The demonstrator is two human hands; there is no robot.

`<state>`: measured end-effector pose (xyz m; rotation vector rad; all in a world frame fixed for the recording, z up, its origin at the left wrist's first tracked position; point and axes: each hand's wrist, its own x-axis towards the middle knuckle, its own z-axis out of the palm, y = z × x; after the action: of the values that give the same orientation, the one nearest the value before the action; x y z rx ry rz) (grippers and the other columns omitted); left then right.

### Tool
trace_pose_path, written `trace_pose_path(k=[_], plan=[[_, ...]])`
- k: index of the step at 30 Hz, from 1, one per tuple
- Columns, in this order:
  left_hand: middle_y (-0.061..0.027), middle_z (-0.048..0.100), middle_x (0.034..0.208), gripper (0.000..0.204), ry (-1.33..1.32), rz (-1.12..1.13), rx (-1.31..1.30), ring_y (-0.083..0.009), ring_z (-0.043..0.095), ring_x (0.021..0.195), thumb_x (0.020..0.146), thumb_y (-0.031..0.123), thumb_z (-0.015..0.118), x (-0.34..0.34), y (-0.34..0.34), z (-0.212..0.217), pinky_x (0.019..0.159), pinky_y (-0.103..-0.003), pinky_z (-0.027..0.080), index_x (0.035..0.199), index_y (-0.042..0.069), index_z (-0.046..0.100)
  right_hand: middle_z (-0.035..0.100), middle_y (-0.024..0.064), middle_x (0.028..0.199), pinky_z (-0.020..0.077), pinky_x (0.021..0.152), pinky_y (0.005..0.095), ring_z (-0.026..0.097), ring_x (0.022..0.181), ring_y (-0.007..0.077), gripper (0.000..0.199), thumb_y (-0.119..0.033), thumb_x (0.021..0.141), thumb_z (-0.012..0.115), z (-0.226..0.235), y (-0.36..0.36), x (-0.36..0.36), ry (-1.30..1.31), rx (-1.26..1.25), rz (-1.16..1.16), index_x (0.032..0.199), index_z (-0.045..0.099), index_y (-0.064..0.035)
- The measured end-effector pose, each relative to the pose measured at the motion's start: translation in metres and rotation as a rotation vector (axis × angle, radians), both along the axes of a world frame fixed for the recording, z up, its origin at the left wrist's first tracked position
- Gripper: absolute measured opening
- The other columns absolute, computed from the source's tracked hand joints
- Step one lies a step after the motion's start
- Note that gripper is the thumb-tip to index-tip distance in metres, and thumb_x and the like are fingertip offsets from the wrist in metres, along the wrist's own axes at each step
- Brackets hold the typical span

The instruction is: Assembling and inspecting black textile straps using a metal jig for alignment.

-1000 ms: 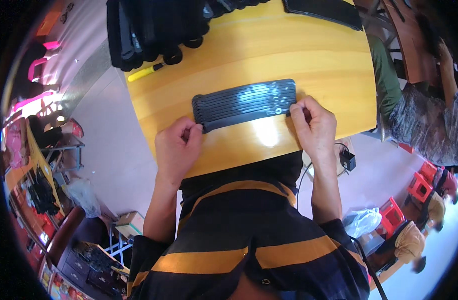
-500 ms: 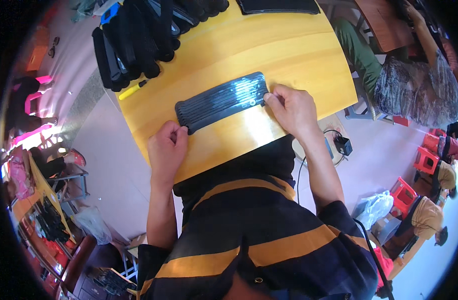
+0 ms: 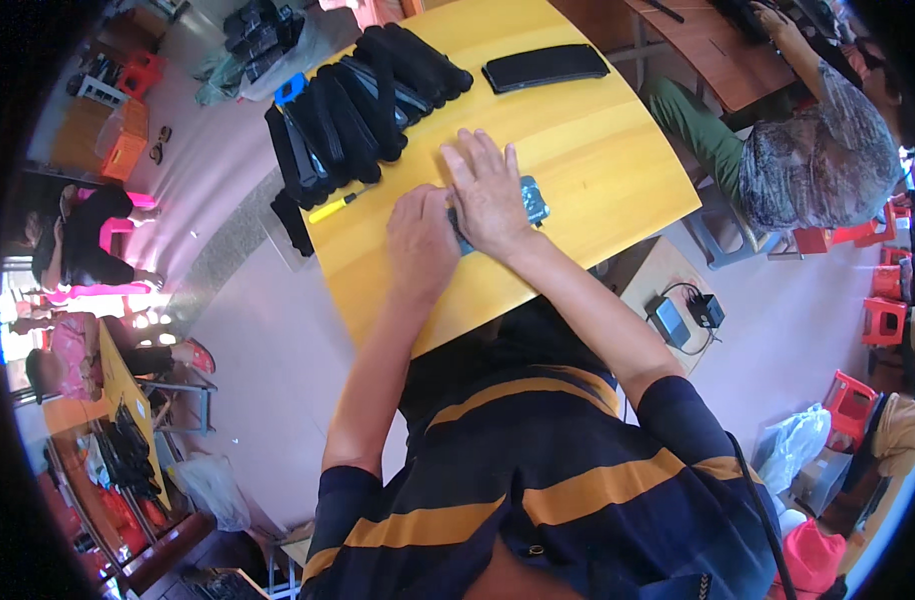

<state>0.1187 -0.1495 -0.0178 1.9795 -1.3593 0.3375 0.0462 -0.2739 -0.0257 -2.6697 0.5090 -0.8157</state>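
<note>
A flat, dark, ribbed packet with a shiny clear film [image 3: 534, 200] lies on the yellow table under my hands. Only its right end and a small piece of the lower edge show. My right hand [image 3: 490, 205] is stretched flat across its middle, fingers apart. Against it, at the packet's left end, my left hand [image 3: 424, 240] is closed with bent fingers; its thumb is hidden. Beyond my left hand lies a yellow marker with a black tip [image 3: 334, 208]. A pile of black padded bands [image 3: 353, 115] covers the far left of the table.
A single black band [image 3: 546, 68] lies at the table's [image 3: 618, 150] far edge. A blue clip-like object [image 3: 291, 88] rests on the pile. On a low stand to the right are a grey device [image 3: 668, 322] and a black adapter [image 3: 708, 310] with cables. A person [image 3: 818, 150] sits at the right.
Both hands have come together over the packet; my right hand has moved left and opened flat on it. The view has shifted, showing more of the table's far side.
</note>
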Motion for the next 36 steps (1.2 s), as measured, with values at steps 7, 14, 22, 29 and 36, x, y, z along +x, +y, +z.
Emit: trace_pose_path(k=[7,14,22,29,36], plan=[[-0.0179,0.062,0.118,0.029,-0.097,0.104,0.066,-0.0375,0.058,0.113,0.089,0.002,0.058,0.005,-0.016,-0.021,0.099,-0.047,0.045,0.117,0.001,0.060,0.038,0.0243,0.157,0.0220,0.117,0.0690,0.030,0.149,0.0442,0.054,-0.028,0.099,0.056,-0.020,-0.006,0.003,0.183,-0.036,-0.048,0.148,0.047,-0.0063],[-0.0161,0.061,0.121,0.034,-0.059,0.112,0.120,-0.0359,0.056,0.118,0.089,0.007,0.061,0.012,-0.014,-0.027,0.104,-0.049,0.043,0.123,0.004,0.063,0.037,0.0237,0.157,0.0191,0.119,0.0684,0.027,0.150,0.0427,0.055,-0.037,0.102,0.052,-0.015,-0.047,-0.015,0.245,-0.022,-0.128,0.147,0.046,-0.0071],[-0.0152,0.060,0.124,0.034,-0.036,0.132,0.118,-0.0356,0.055,0.121,0.089,0.011,0.064,0.010,-0.006,-0.024,0.105,-0.053,0.040,0.123,0.006,0.062,0.039,0.0216,0.157,0.0178,0.119,0.0685,0.029,0.149,0.0412,0.056,-0.044,0.103,0.049,-0.008,-0.058,-0.030,0.302,-0.012,-0.223,0.145,0.048,-0.0076],[-0.0147,0.059,0.124,0.034,-0.137,0.262,0.235,-0.0348,0.054,0.121,0.090,0.017,0.066,0.014,0.015,-0.022,0.104,-0.054,0.039,0.123,0.008,0.061,0.041,0.0203,0.155,0.0184,0.119,0.0681,0.031,0.148,0.0399,0.057,-0.047,0.104,0.045,-0.015,-0.061,-0.034,0.318,-0.028,-0.269,0.144,0.051,-0.0074],[-0.0141,0.061,0.120,0.028,-0.186,0.317,0.211,-0.0335,0.057,0.116,0.093,0.020,0.066,0.024,0.047,-0.027,0.101,-0.050,0.041,0.118,0.007,0.065,0.045,0.0194,0.152,0.0243,0.117,0.0673,0.036,0.145,0.0388,0.054,-0.045,0.103,0.048,-0.018,-0.061,-0.036,0.252,-0.034,-0.284,0.141,0.053,-0.0066]])
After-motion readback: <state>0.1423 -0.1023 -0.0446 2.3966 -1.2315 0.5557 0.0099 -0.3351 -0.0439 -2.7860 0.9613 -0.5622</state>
